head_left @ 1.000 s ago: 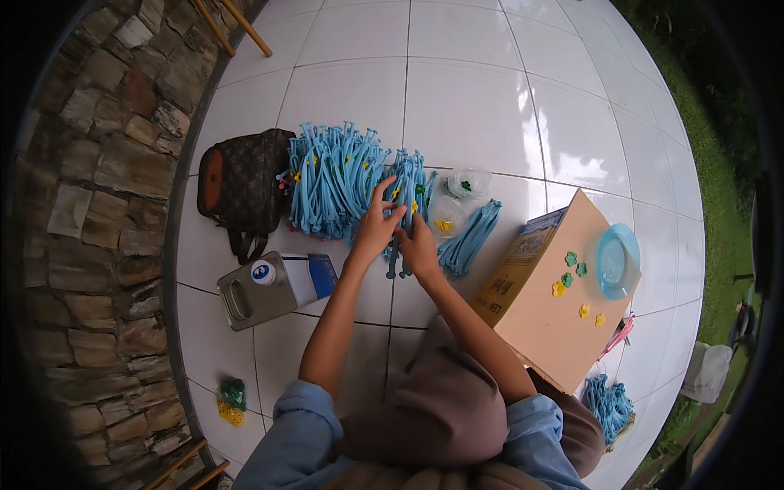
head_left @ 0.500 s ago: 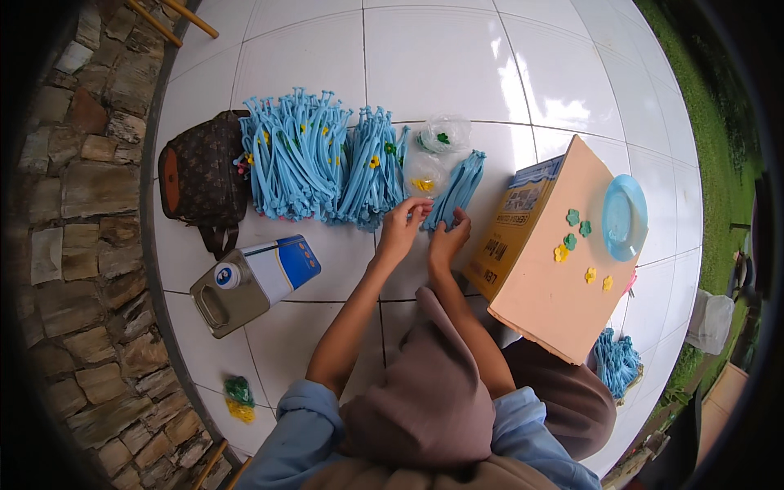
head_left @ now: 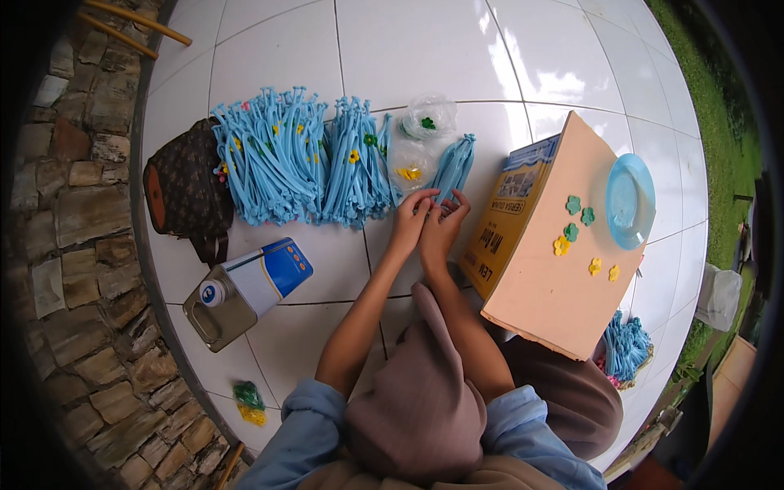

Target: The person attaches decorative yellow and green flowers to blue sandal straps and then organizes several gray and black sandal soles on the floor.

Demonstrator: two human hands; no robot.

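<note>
My left hand (head_left: 414, 219) and my right hand (head_left: 442, 224) meet at the near end of a small bundle of light-blue soft straps (head_left: 455, 167) on the tiled floor. Both hands are closed, thumbs and fingertips pinched close together; what lies between them is too small to make out. Just left of the bundle is a clear plastic bag with yellow flower pieces (head_left: 410, 173). Behind it sits another clear bag with a green flower piece (head_left: 428, 123). Further left lie a narrower pile of blue straps (head_left: 356, 167) and a wide one (head_left: 273, 167), dotted with yellow and green flowers.
At right, a cardboard box (head_left: 547, 269) carries a blue plate (head_left: 630, 202), green flowers (head_left: 573, 203) and yellow flowers (head_left: 562, 246). More blue straps (head_left: 626, 347) lie beyond it. Left are a brown backpack (head_left: 192, 184), a metal can (head_left: 245, 294) and small green and yellow packets (head_left: 249, 402).
My hands have drawn together at the near end of the small bundle; my right fingers have curled in toward my left. The whole view has shifted slightly.
</note>
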